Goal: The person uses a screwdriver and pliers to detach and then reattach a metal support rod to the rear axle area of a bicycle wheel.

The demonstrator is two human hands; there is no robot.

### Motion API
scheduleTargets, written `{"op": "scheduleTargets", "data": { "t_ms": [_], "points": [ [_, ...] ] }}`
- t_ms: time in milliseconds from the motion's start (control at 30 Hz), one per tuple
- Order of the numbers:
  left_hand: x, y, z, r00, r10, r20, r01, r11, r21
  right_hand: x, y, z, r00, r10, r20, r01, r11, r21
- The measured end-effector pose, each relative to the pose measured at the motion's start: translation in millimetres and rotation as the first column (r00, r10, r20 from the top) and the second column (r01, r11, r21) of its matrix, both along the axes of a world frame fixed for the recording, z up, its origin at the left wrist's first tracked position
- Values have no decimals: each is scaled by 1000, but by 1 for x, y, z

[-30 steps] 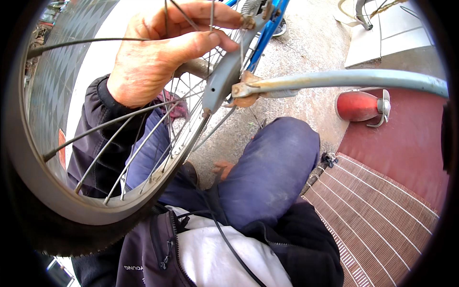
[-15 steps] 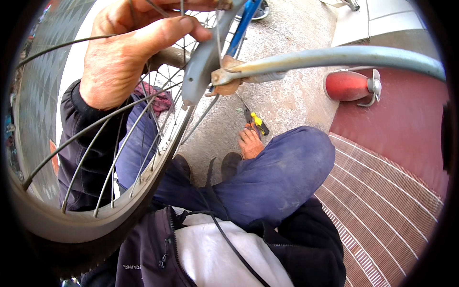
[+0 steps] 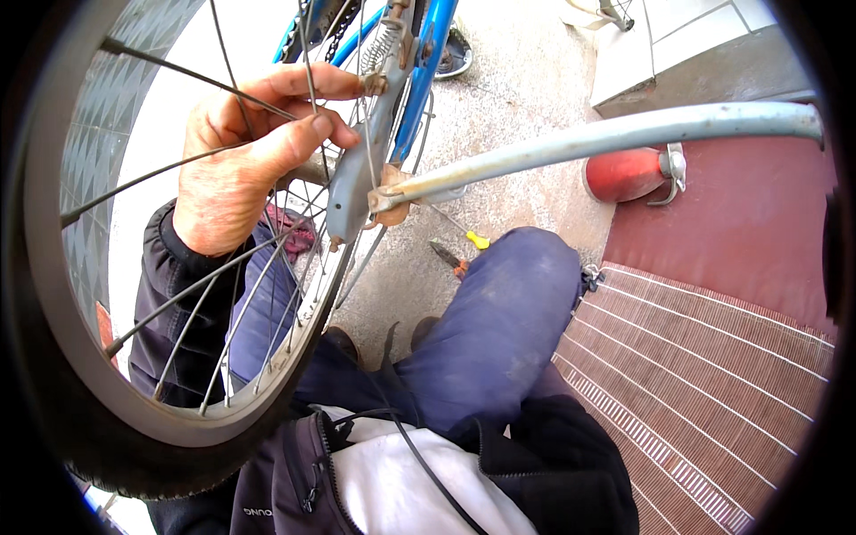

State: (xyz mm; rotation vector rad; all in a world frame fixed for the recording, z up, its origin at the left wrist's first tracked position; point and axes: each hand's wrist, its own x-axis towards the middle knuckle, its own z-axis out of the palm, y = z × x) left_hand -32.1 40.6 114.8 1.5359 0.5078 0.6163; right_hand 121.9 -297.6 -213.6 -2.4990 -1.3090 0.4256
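Note:
My left hand reaches among the spokes of a bicycle wheel. Its index fingertip touches a rusty bolt on a grey metal bracket. The thumb presses against another finger beside the bracket; what lies between them, if anything, is hidden. A curved grey tube, which looks like a kickstand leg, joins the bracket at a rusty pivot, and a coil spring sits higher up. My right hand is out of sight. By my right knee lie pliers with orange grips and a yellow-handled screwdriver.
Blue bicycle frame tubes stand behind the bracket. To the right are a red bottle-shaped container with a metal top, a dark red mat and a brown striped mat. A reddish cloth lies behind the spokes.
My right hand has left the tools on the floor and gone out of view. The pliers and screwdriver now lie apart. My left hand keeps its place at the bracket; the view has shifted.

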Motion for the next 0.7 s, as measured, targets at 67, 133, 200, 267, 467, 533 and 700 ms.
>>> {"op": "scheduleTargets", "data": {
  "t_ms": [67, 133, 200, 267, 467, 533, 700],
  "points": [
    [0, 0, 1, 1000, -5, 12, 5, 1000, -13, -1, -4, 4, 999, -33, -29, 33, 999, -2],
    [0, 0, -3, 999, -10, 40, 11, 1000, -22, -7, -12, 11, 995, -77, -63, 76, 997, -11],
    [-2, 3, 1, 999, -37, 32, 39, 997, -65, -10, -9, 16, 988, -116, -97, 115, 993, -16],
    [-2, 2, 4, 1000, -27, 8, 27, 995, -93, -8, -6, 18, 983, -149, -109, 147, 989, -22],
    [-1, 0, 0, 998, -24, 64, 31, 993, -116, -8, -2, 21, 949, -253, -189, 254, 967, -15],
    [-1, 1, 2, 999, -36, 26, 39, 993, -116, -7, 0, 24, 925, -298, -236, 306, 952, -5],
    [-2, 0, 1, 999, -20, 35, 26, 986, -167, 15, 0, 46, 772, -407, -489, 491, 869, 52]
  ]
}}
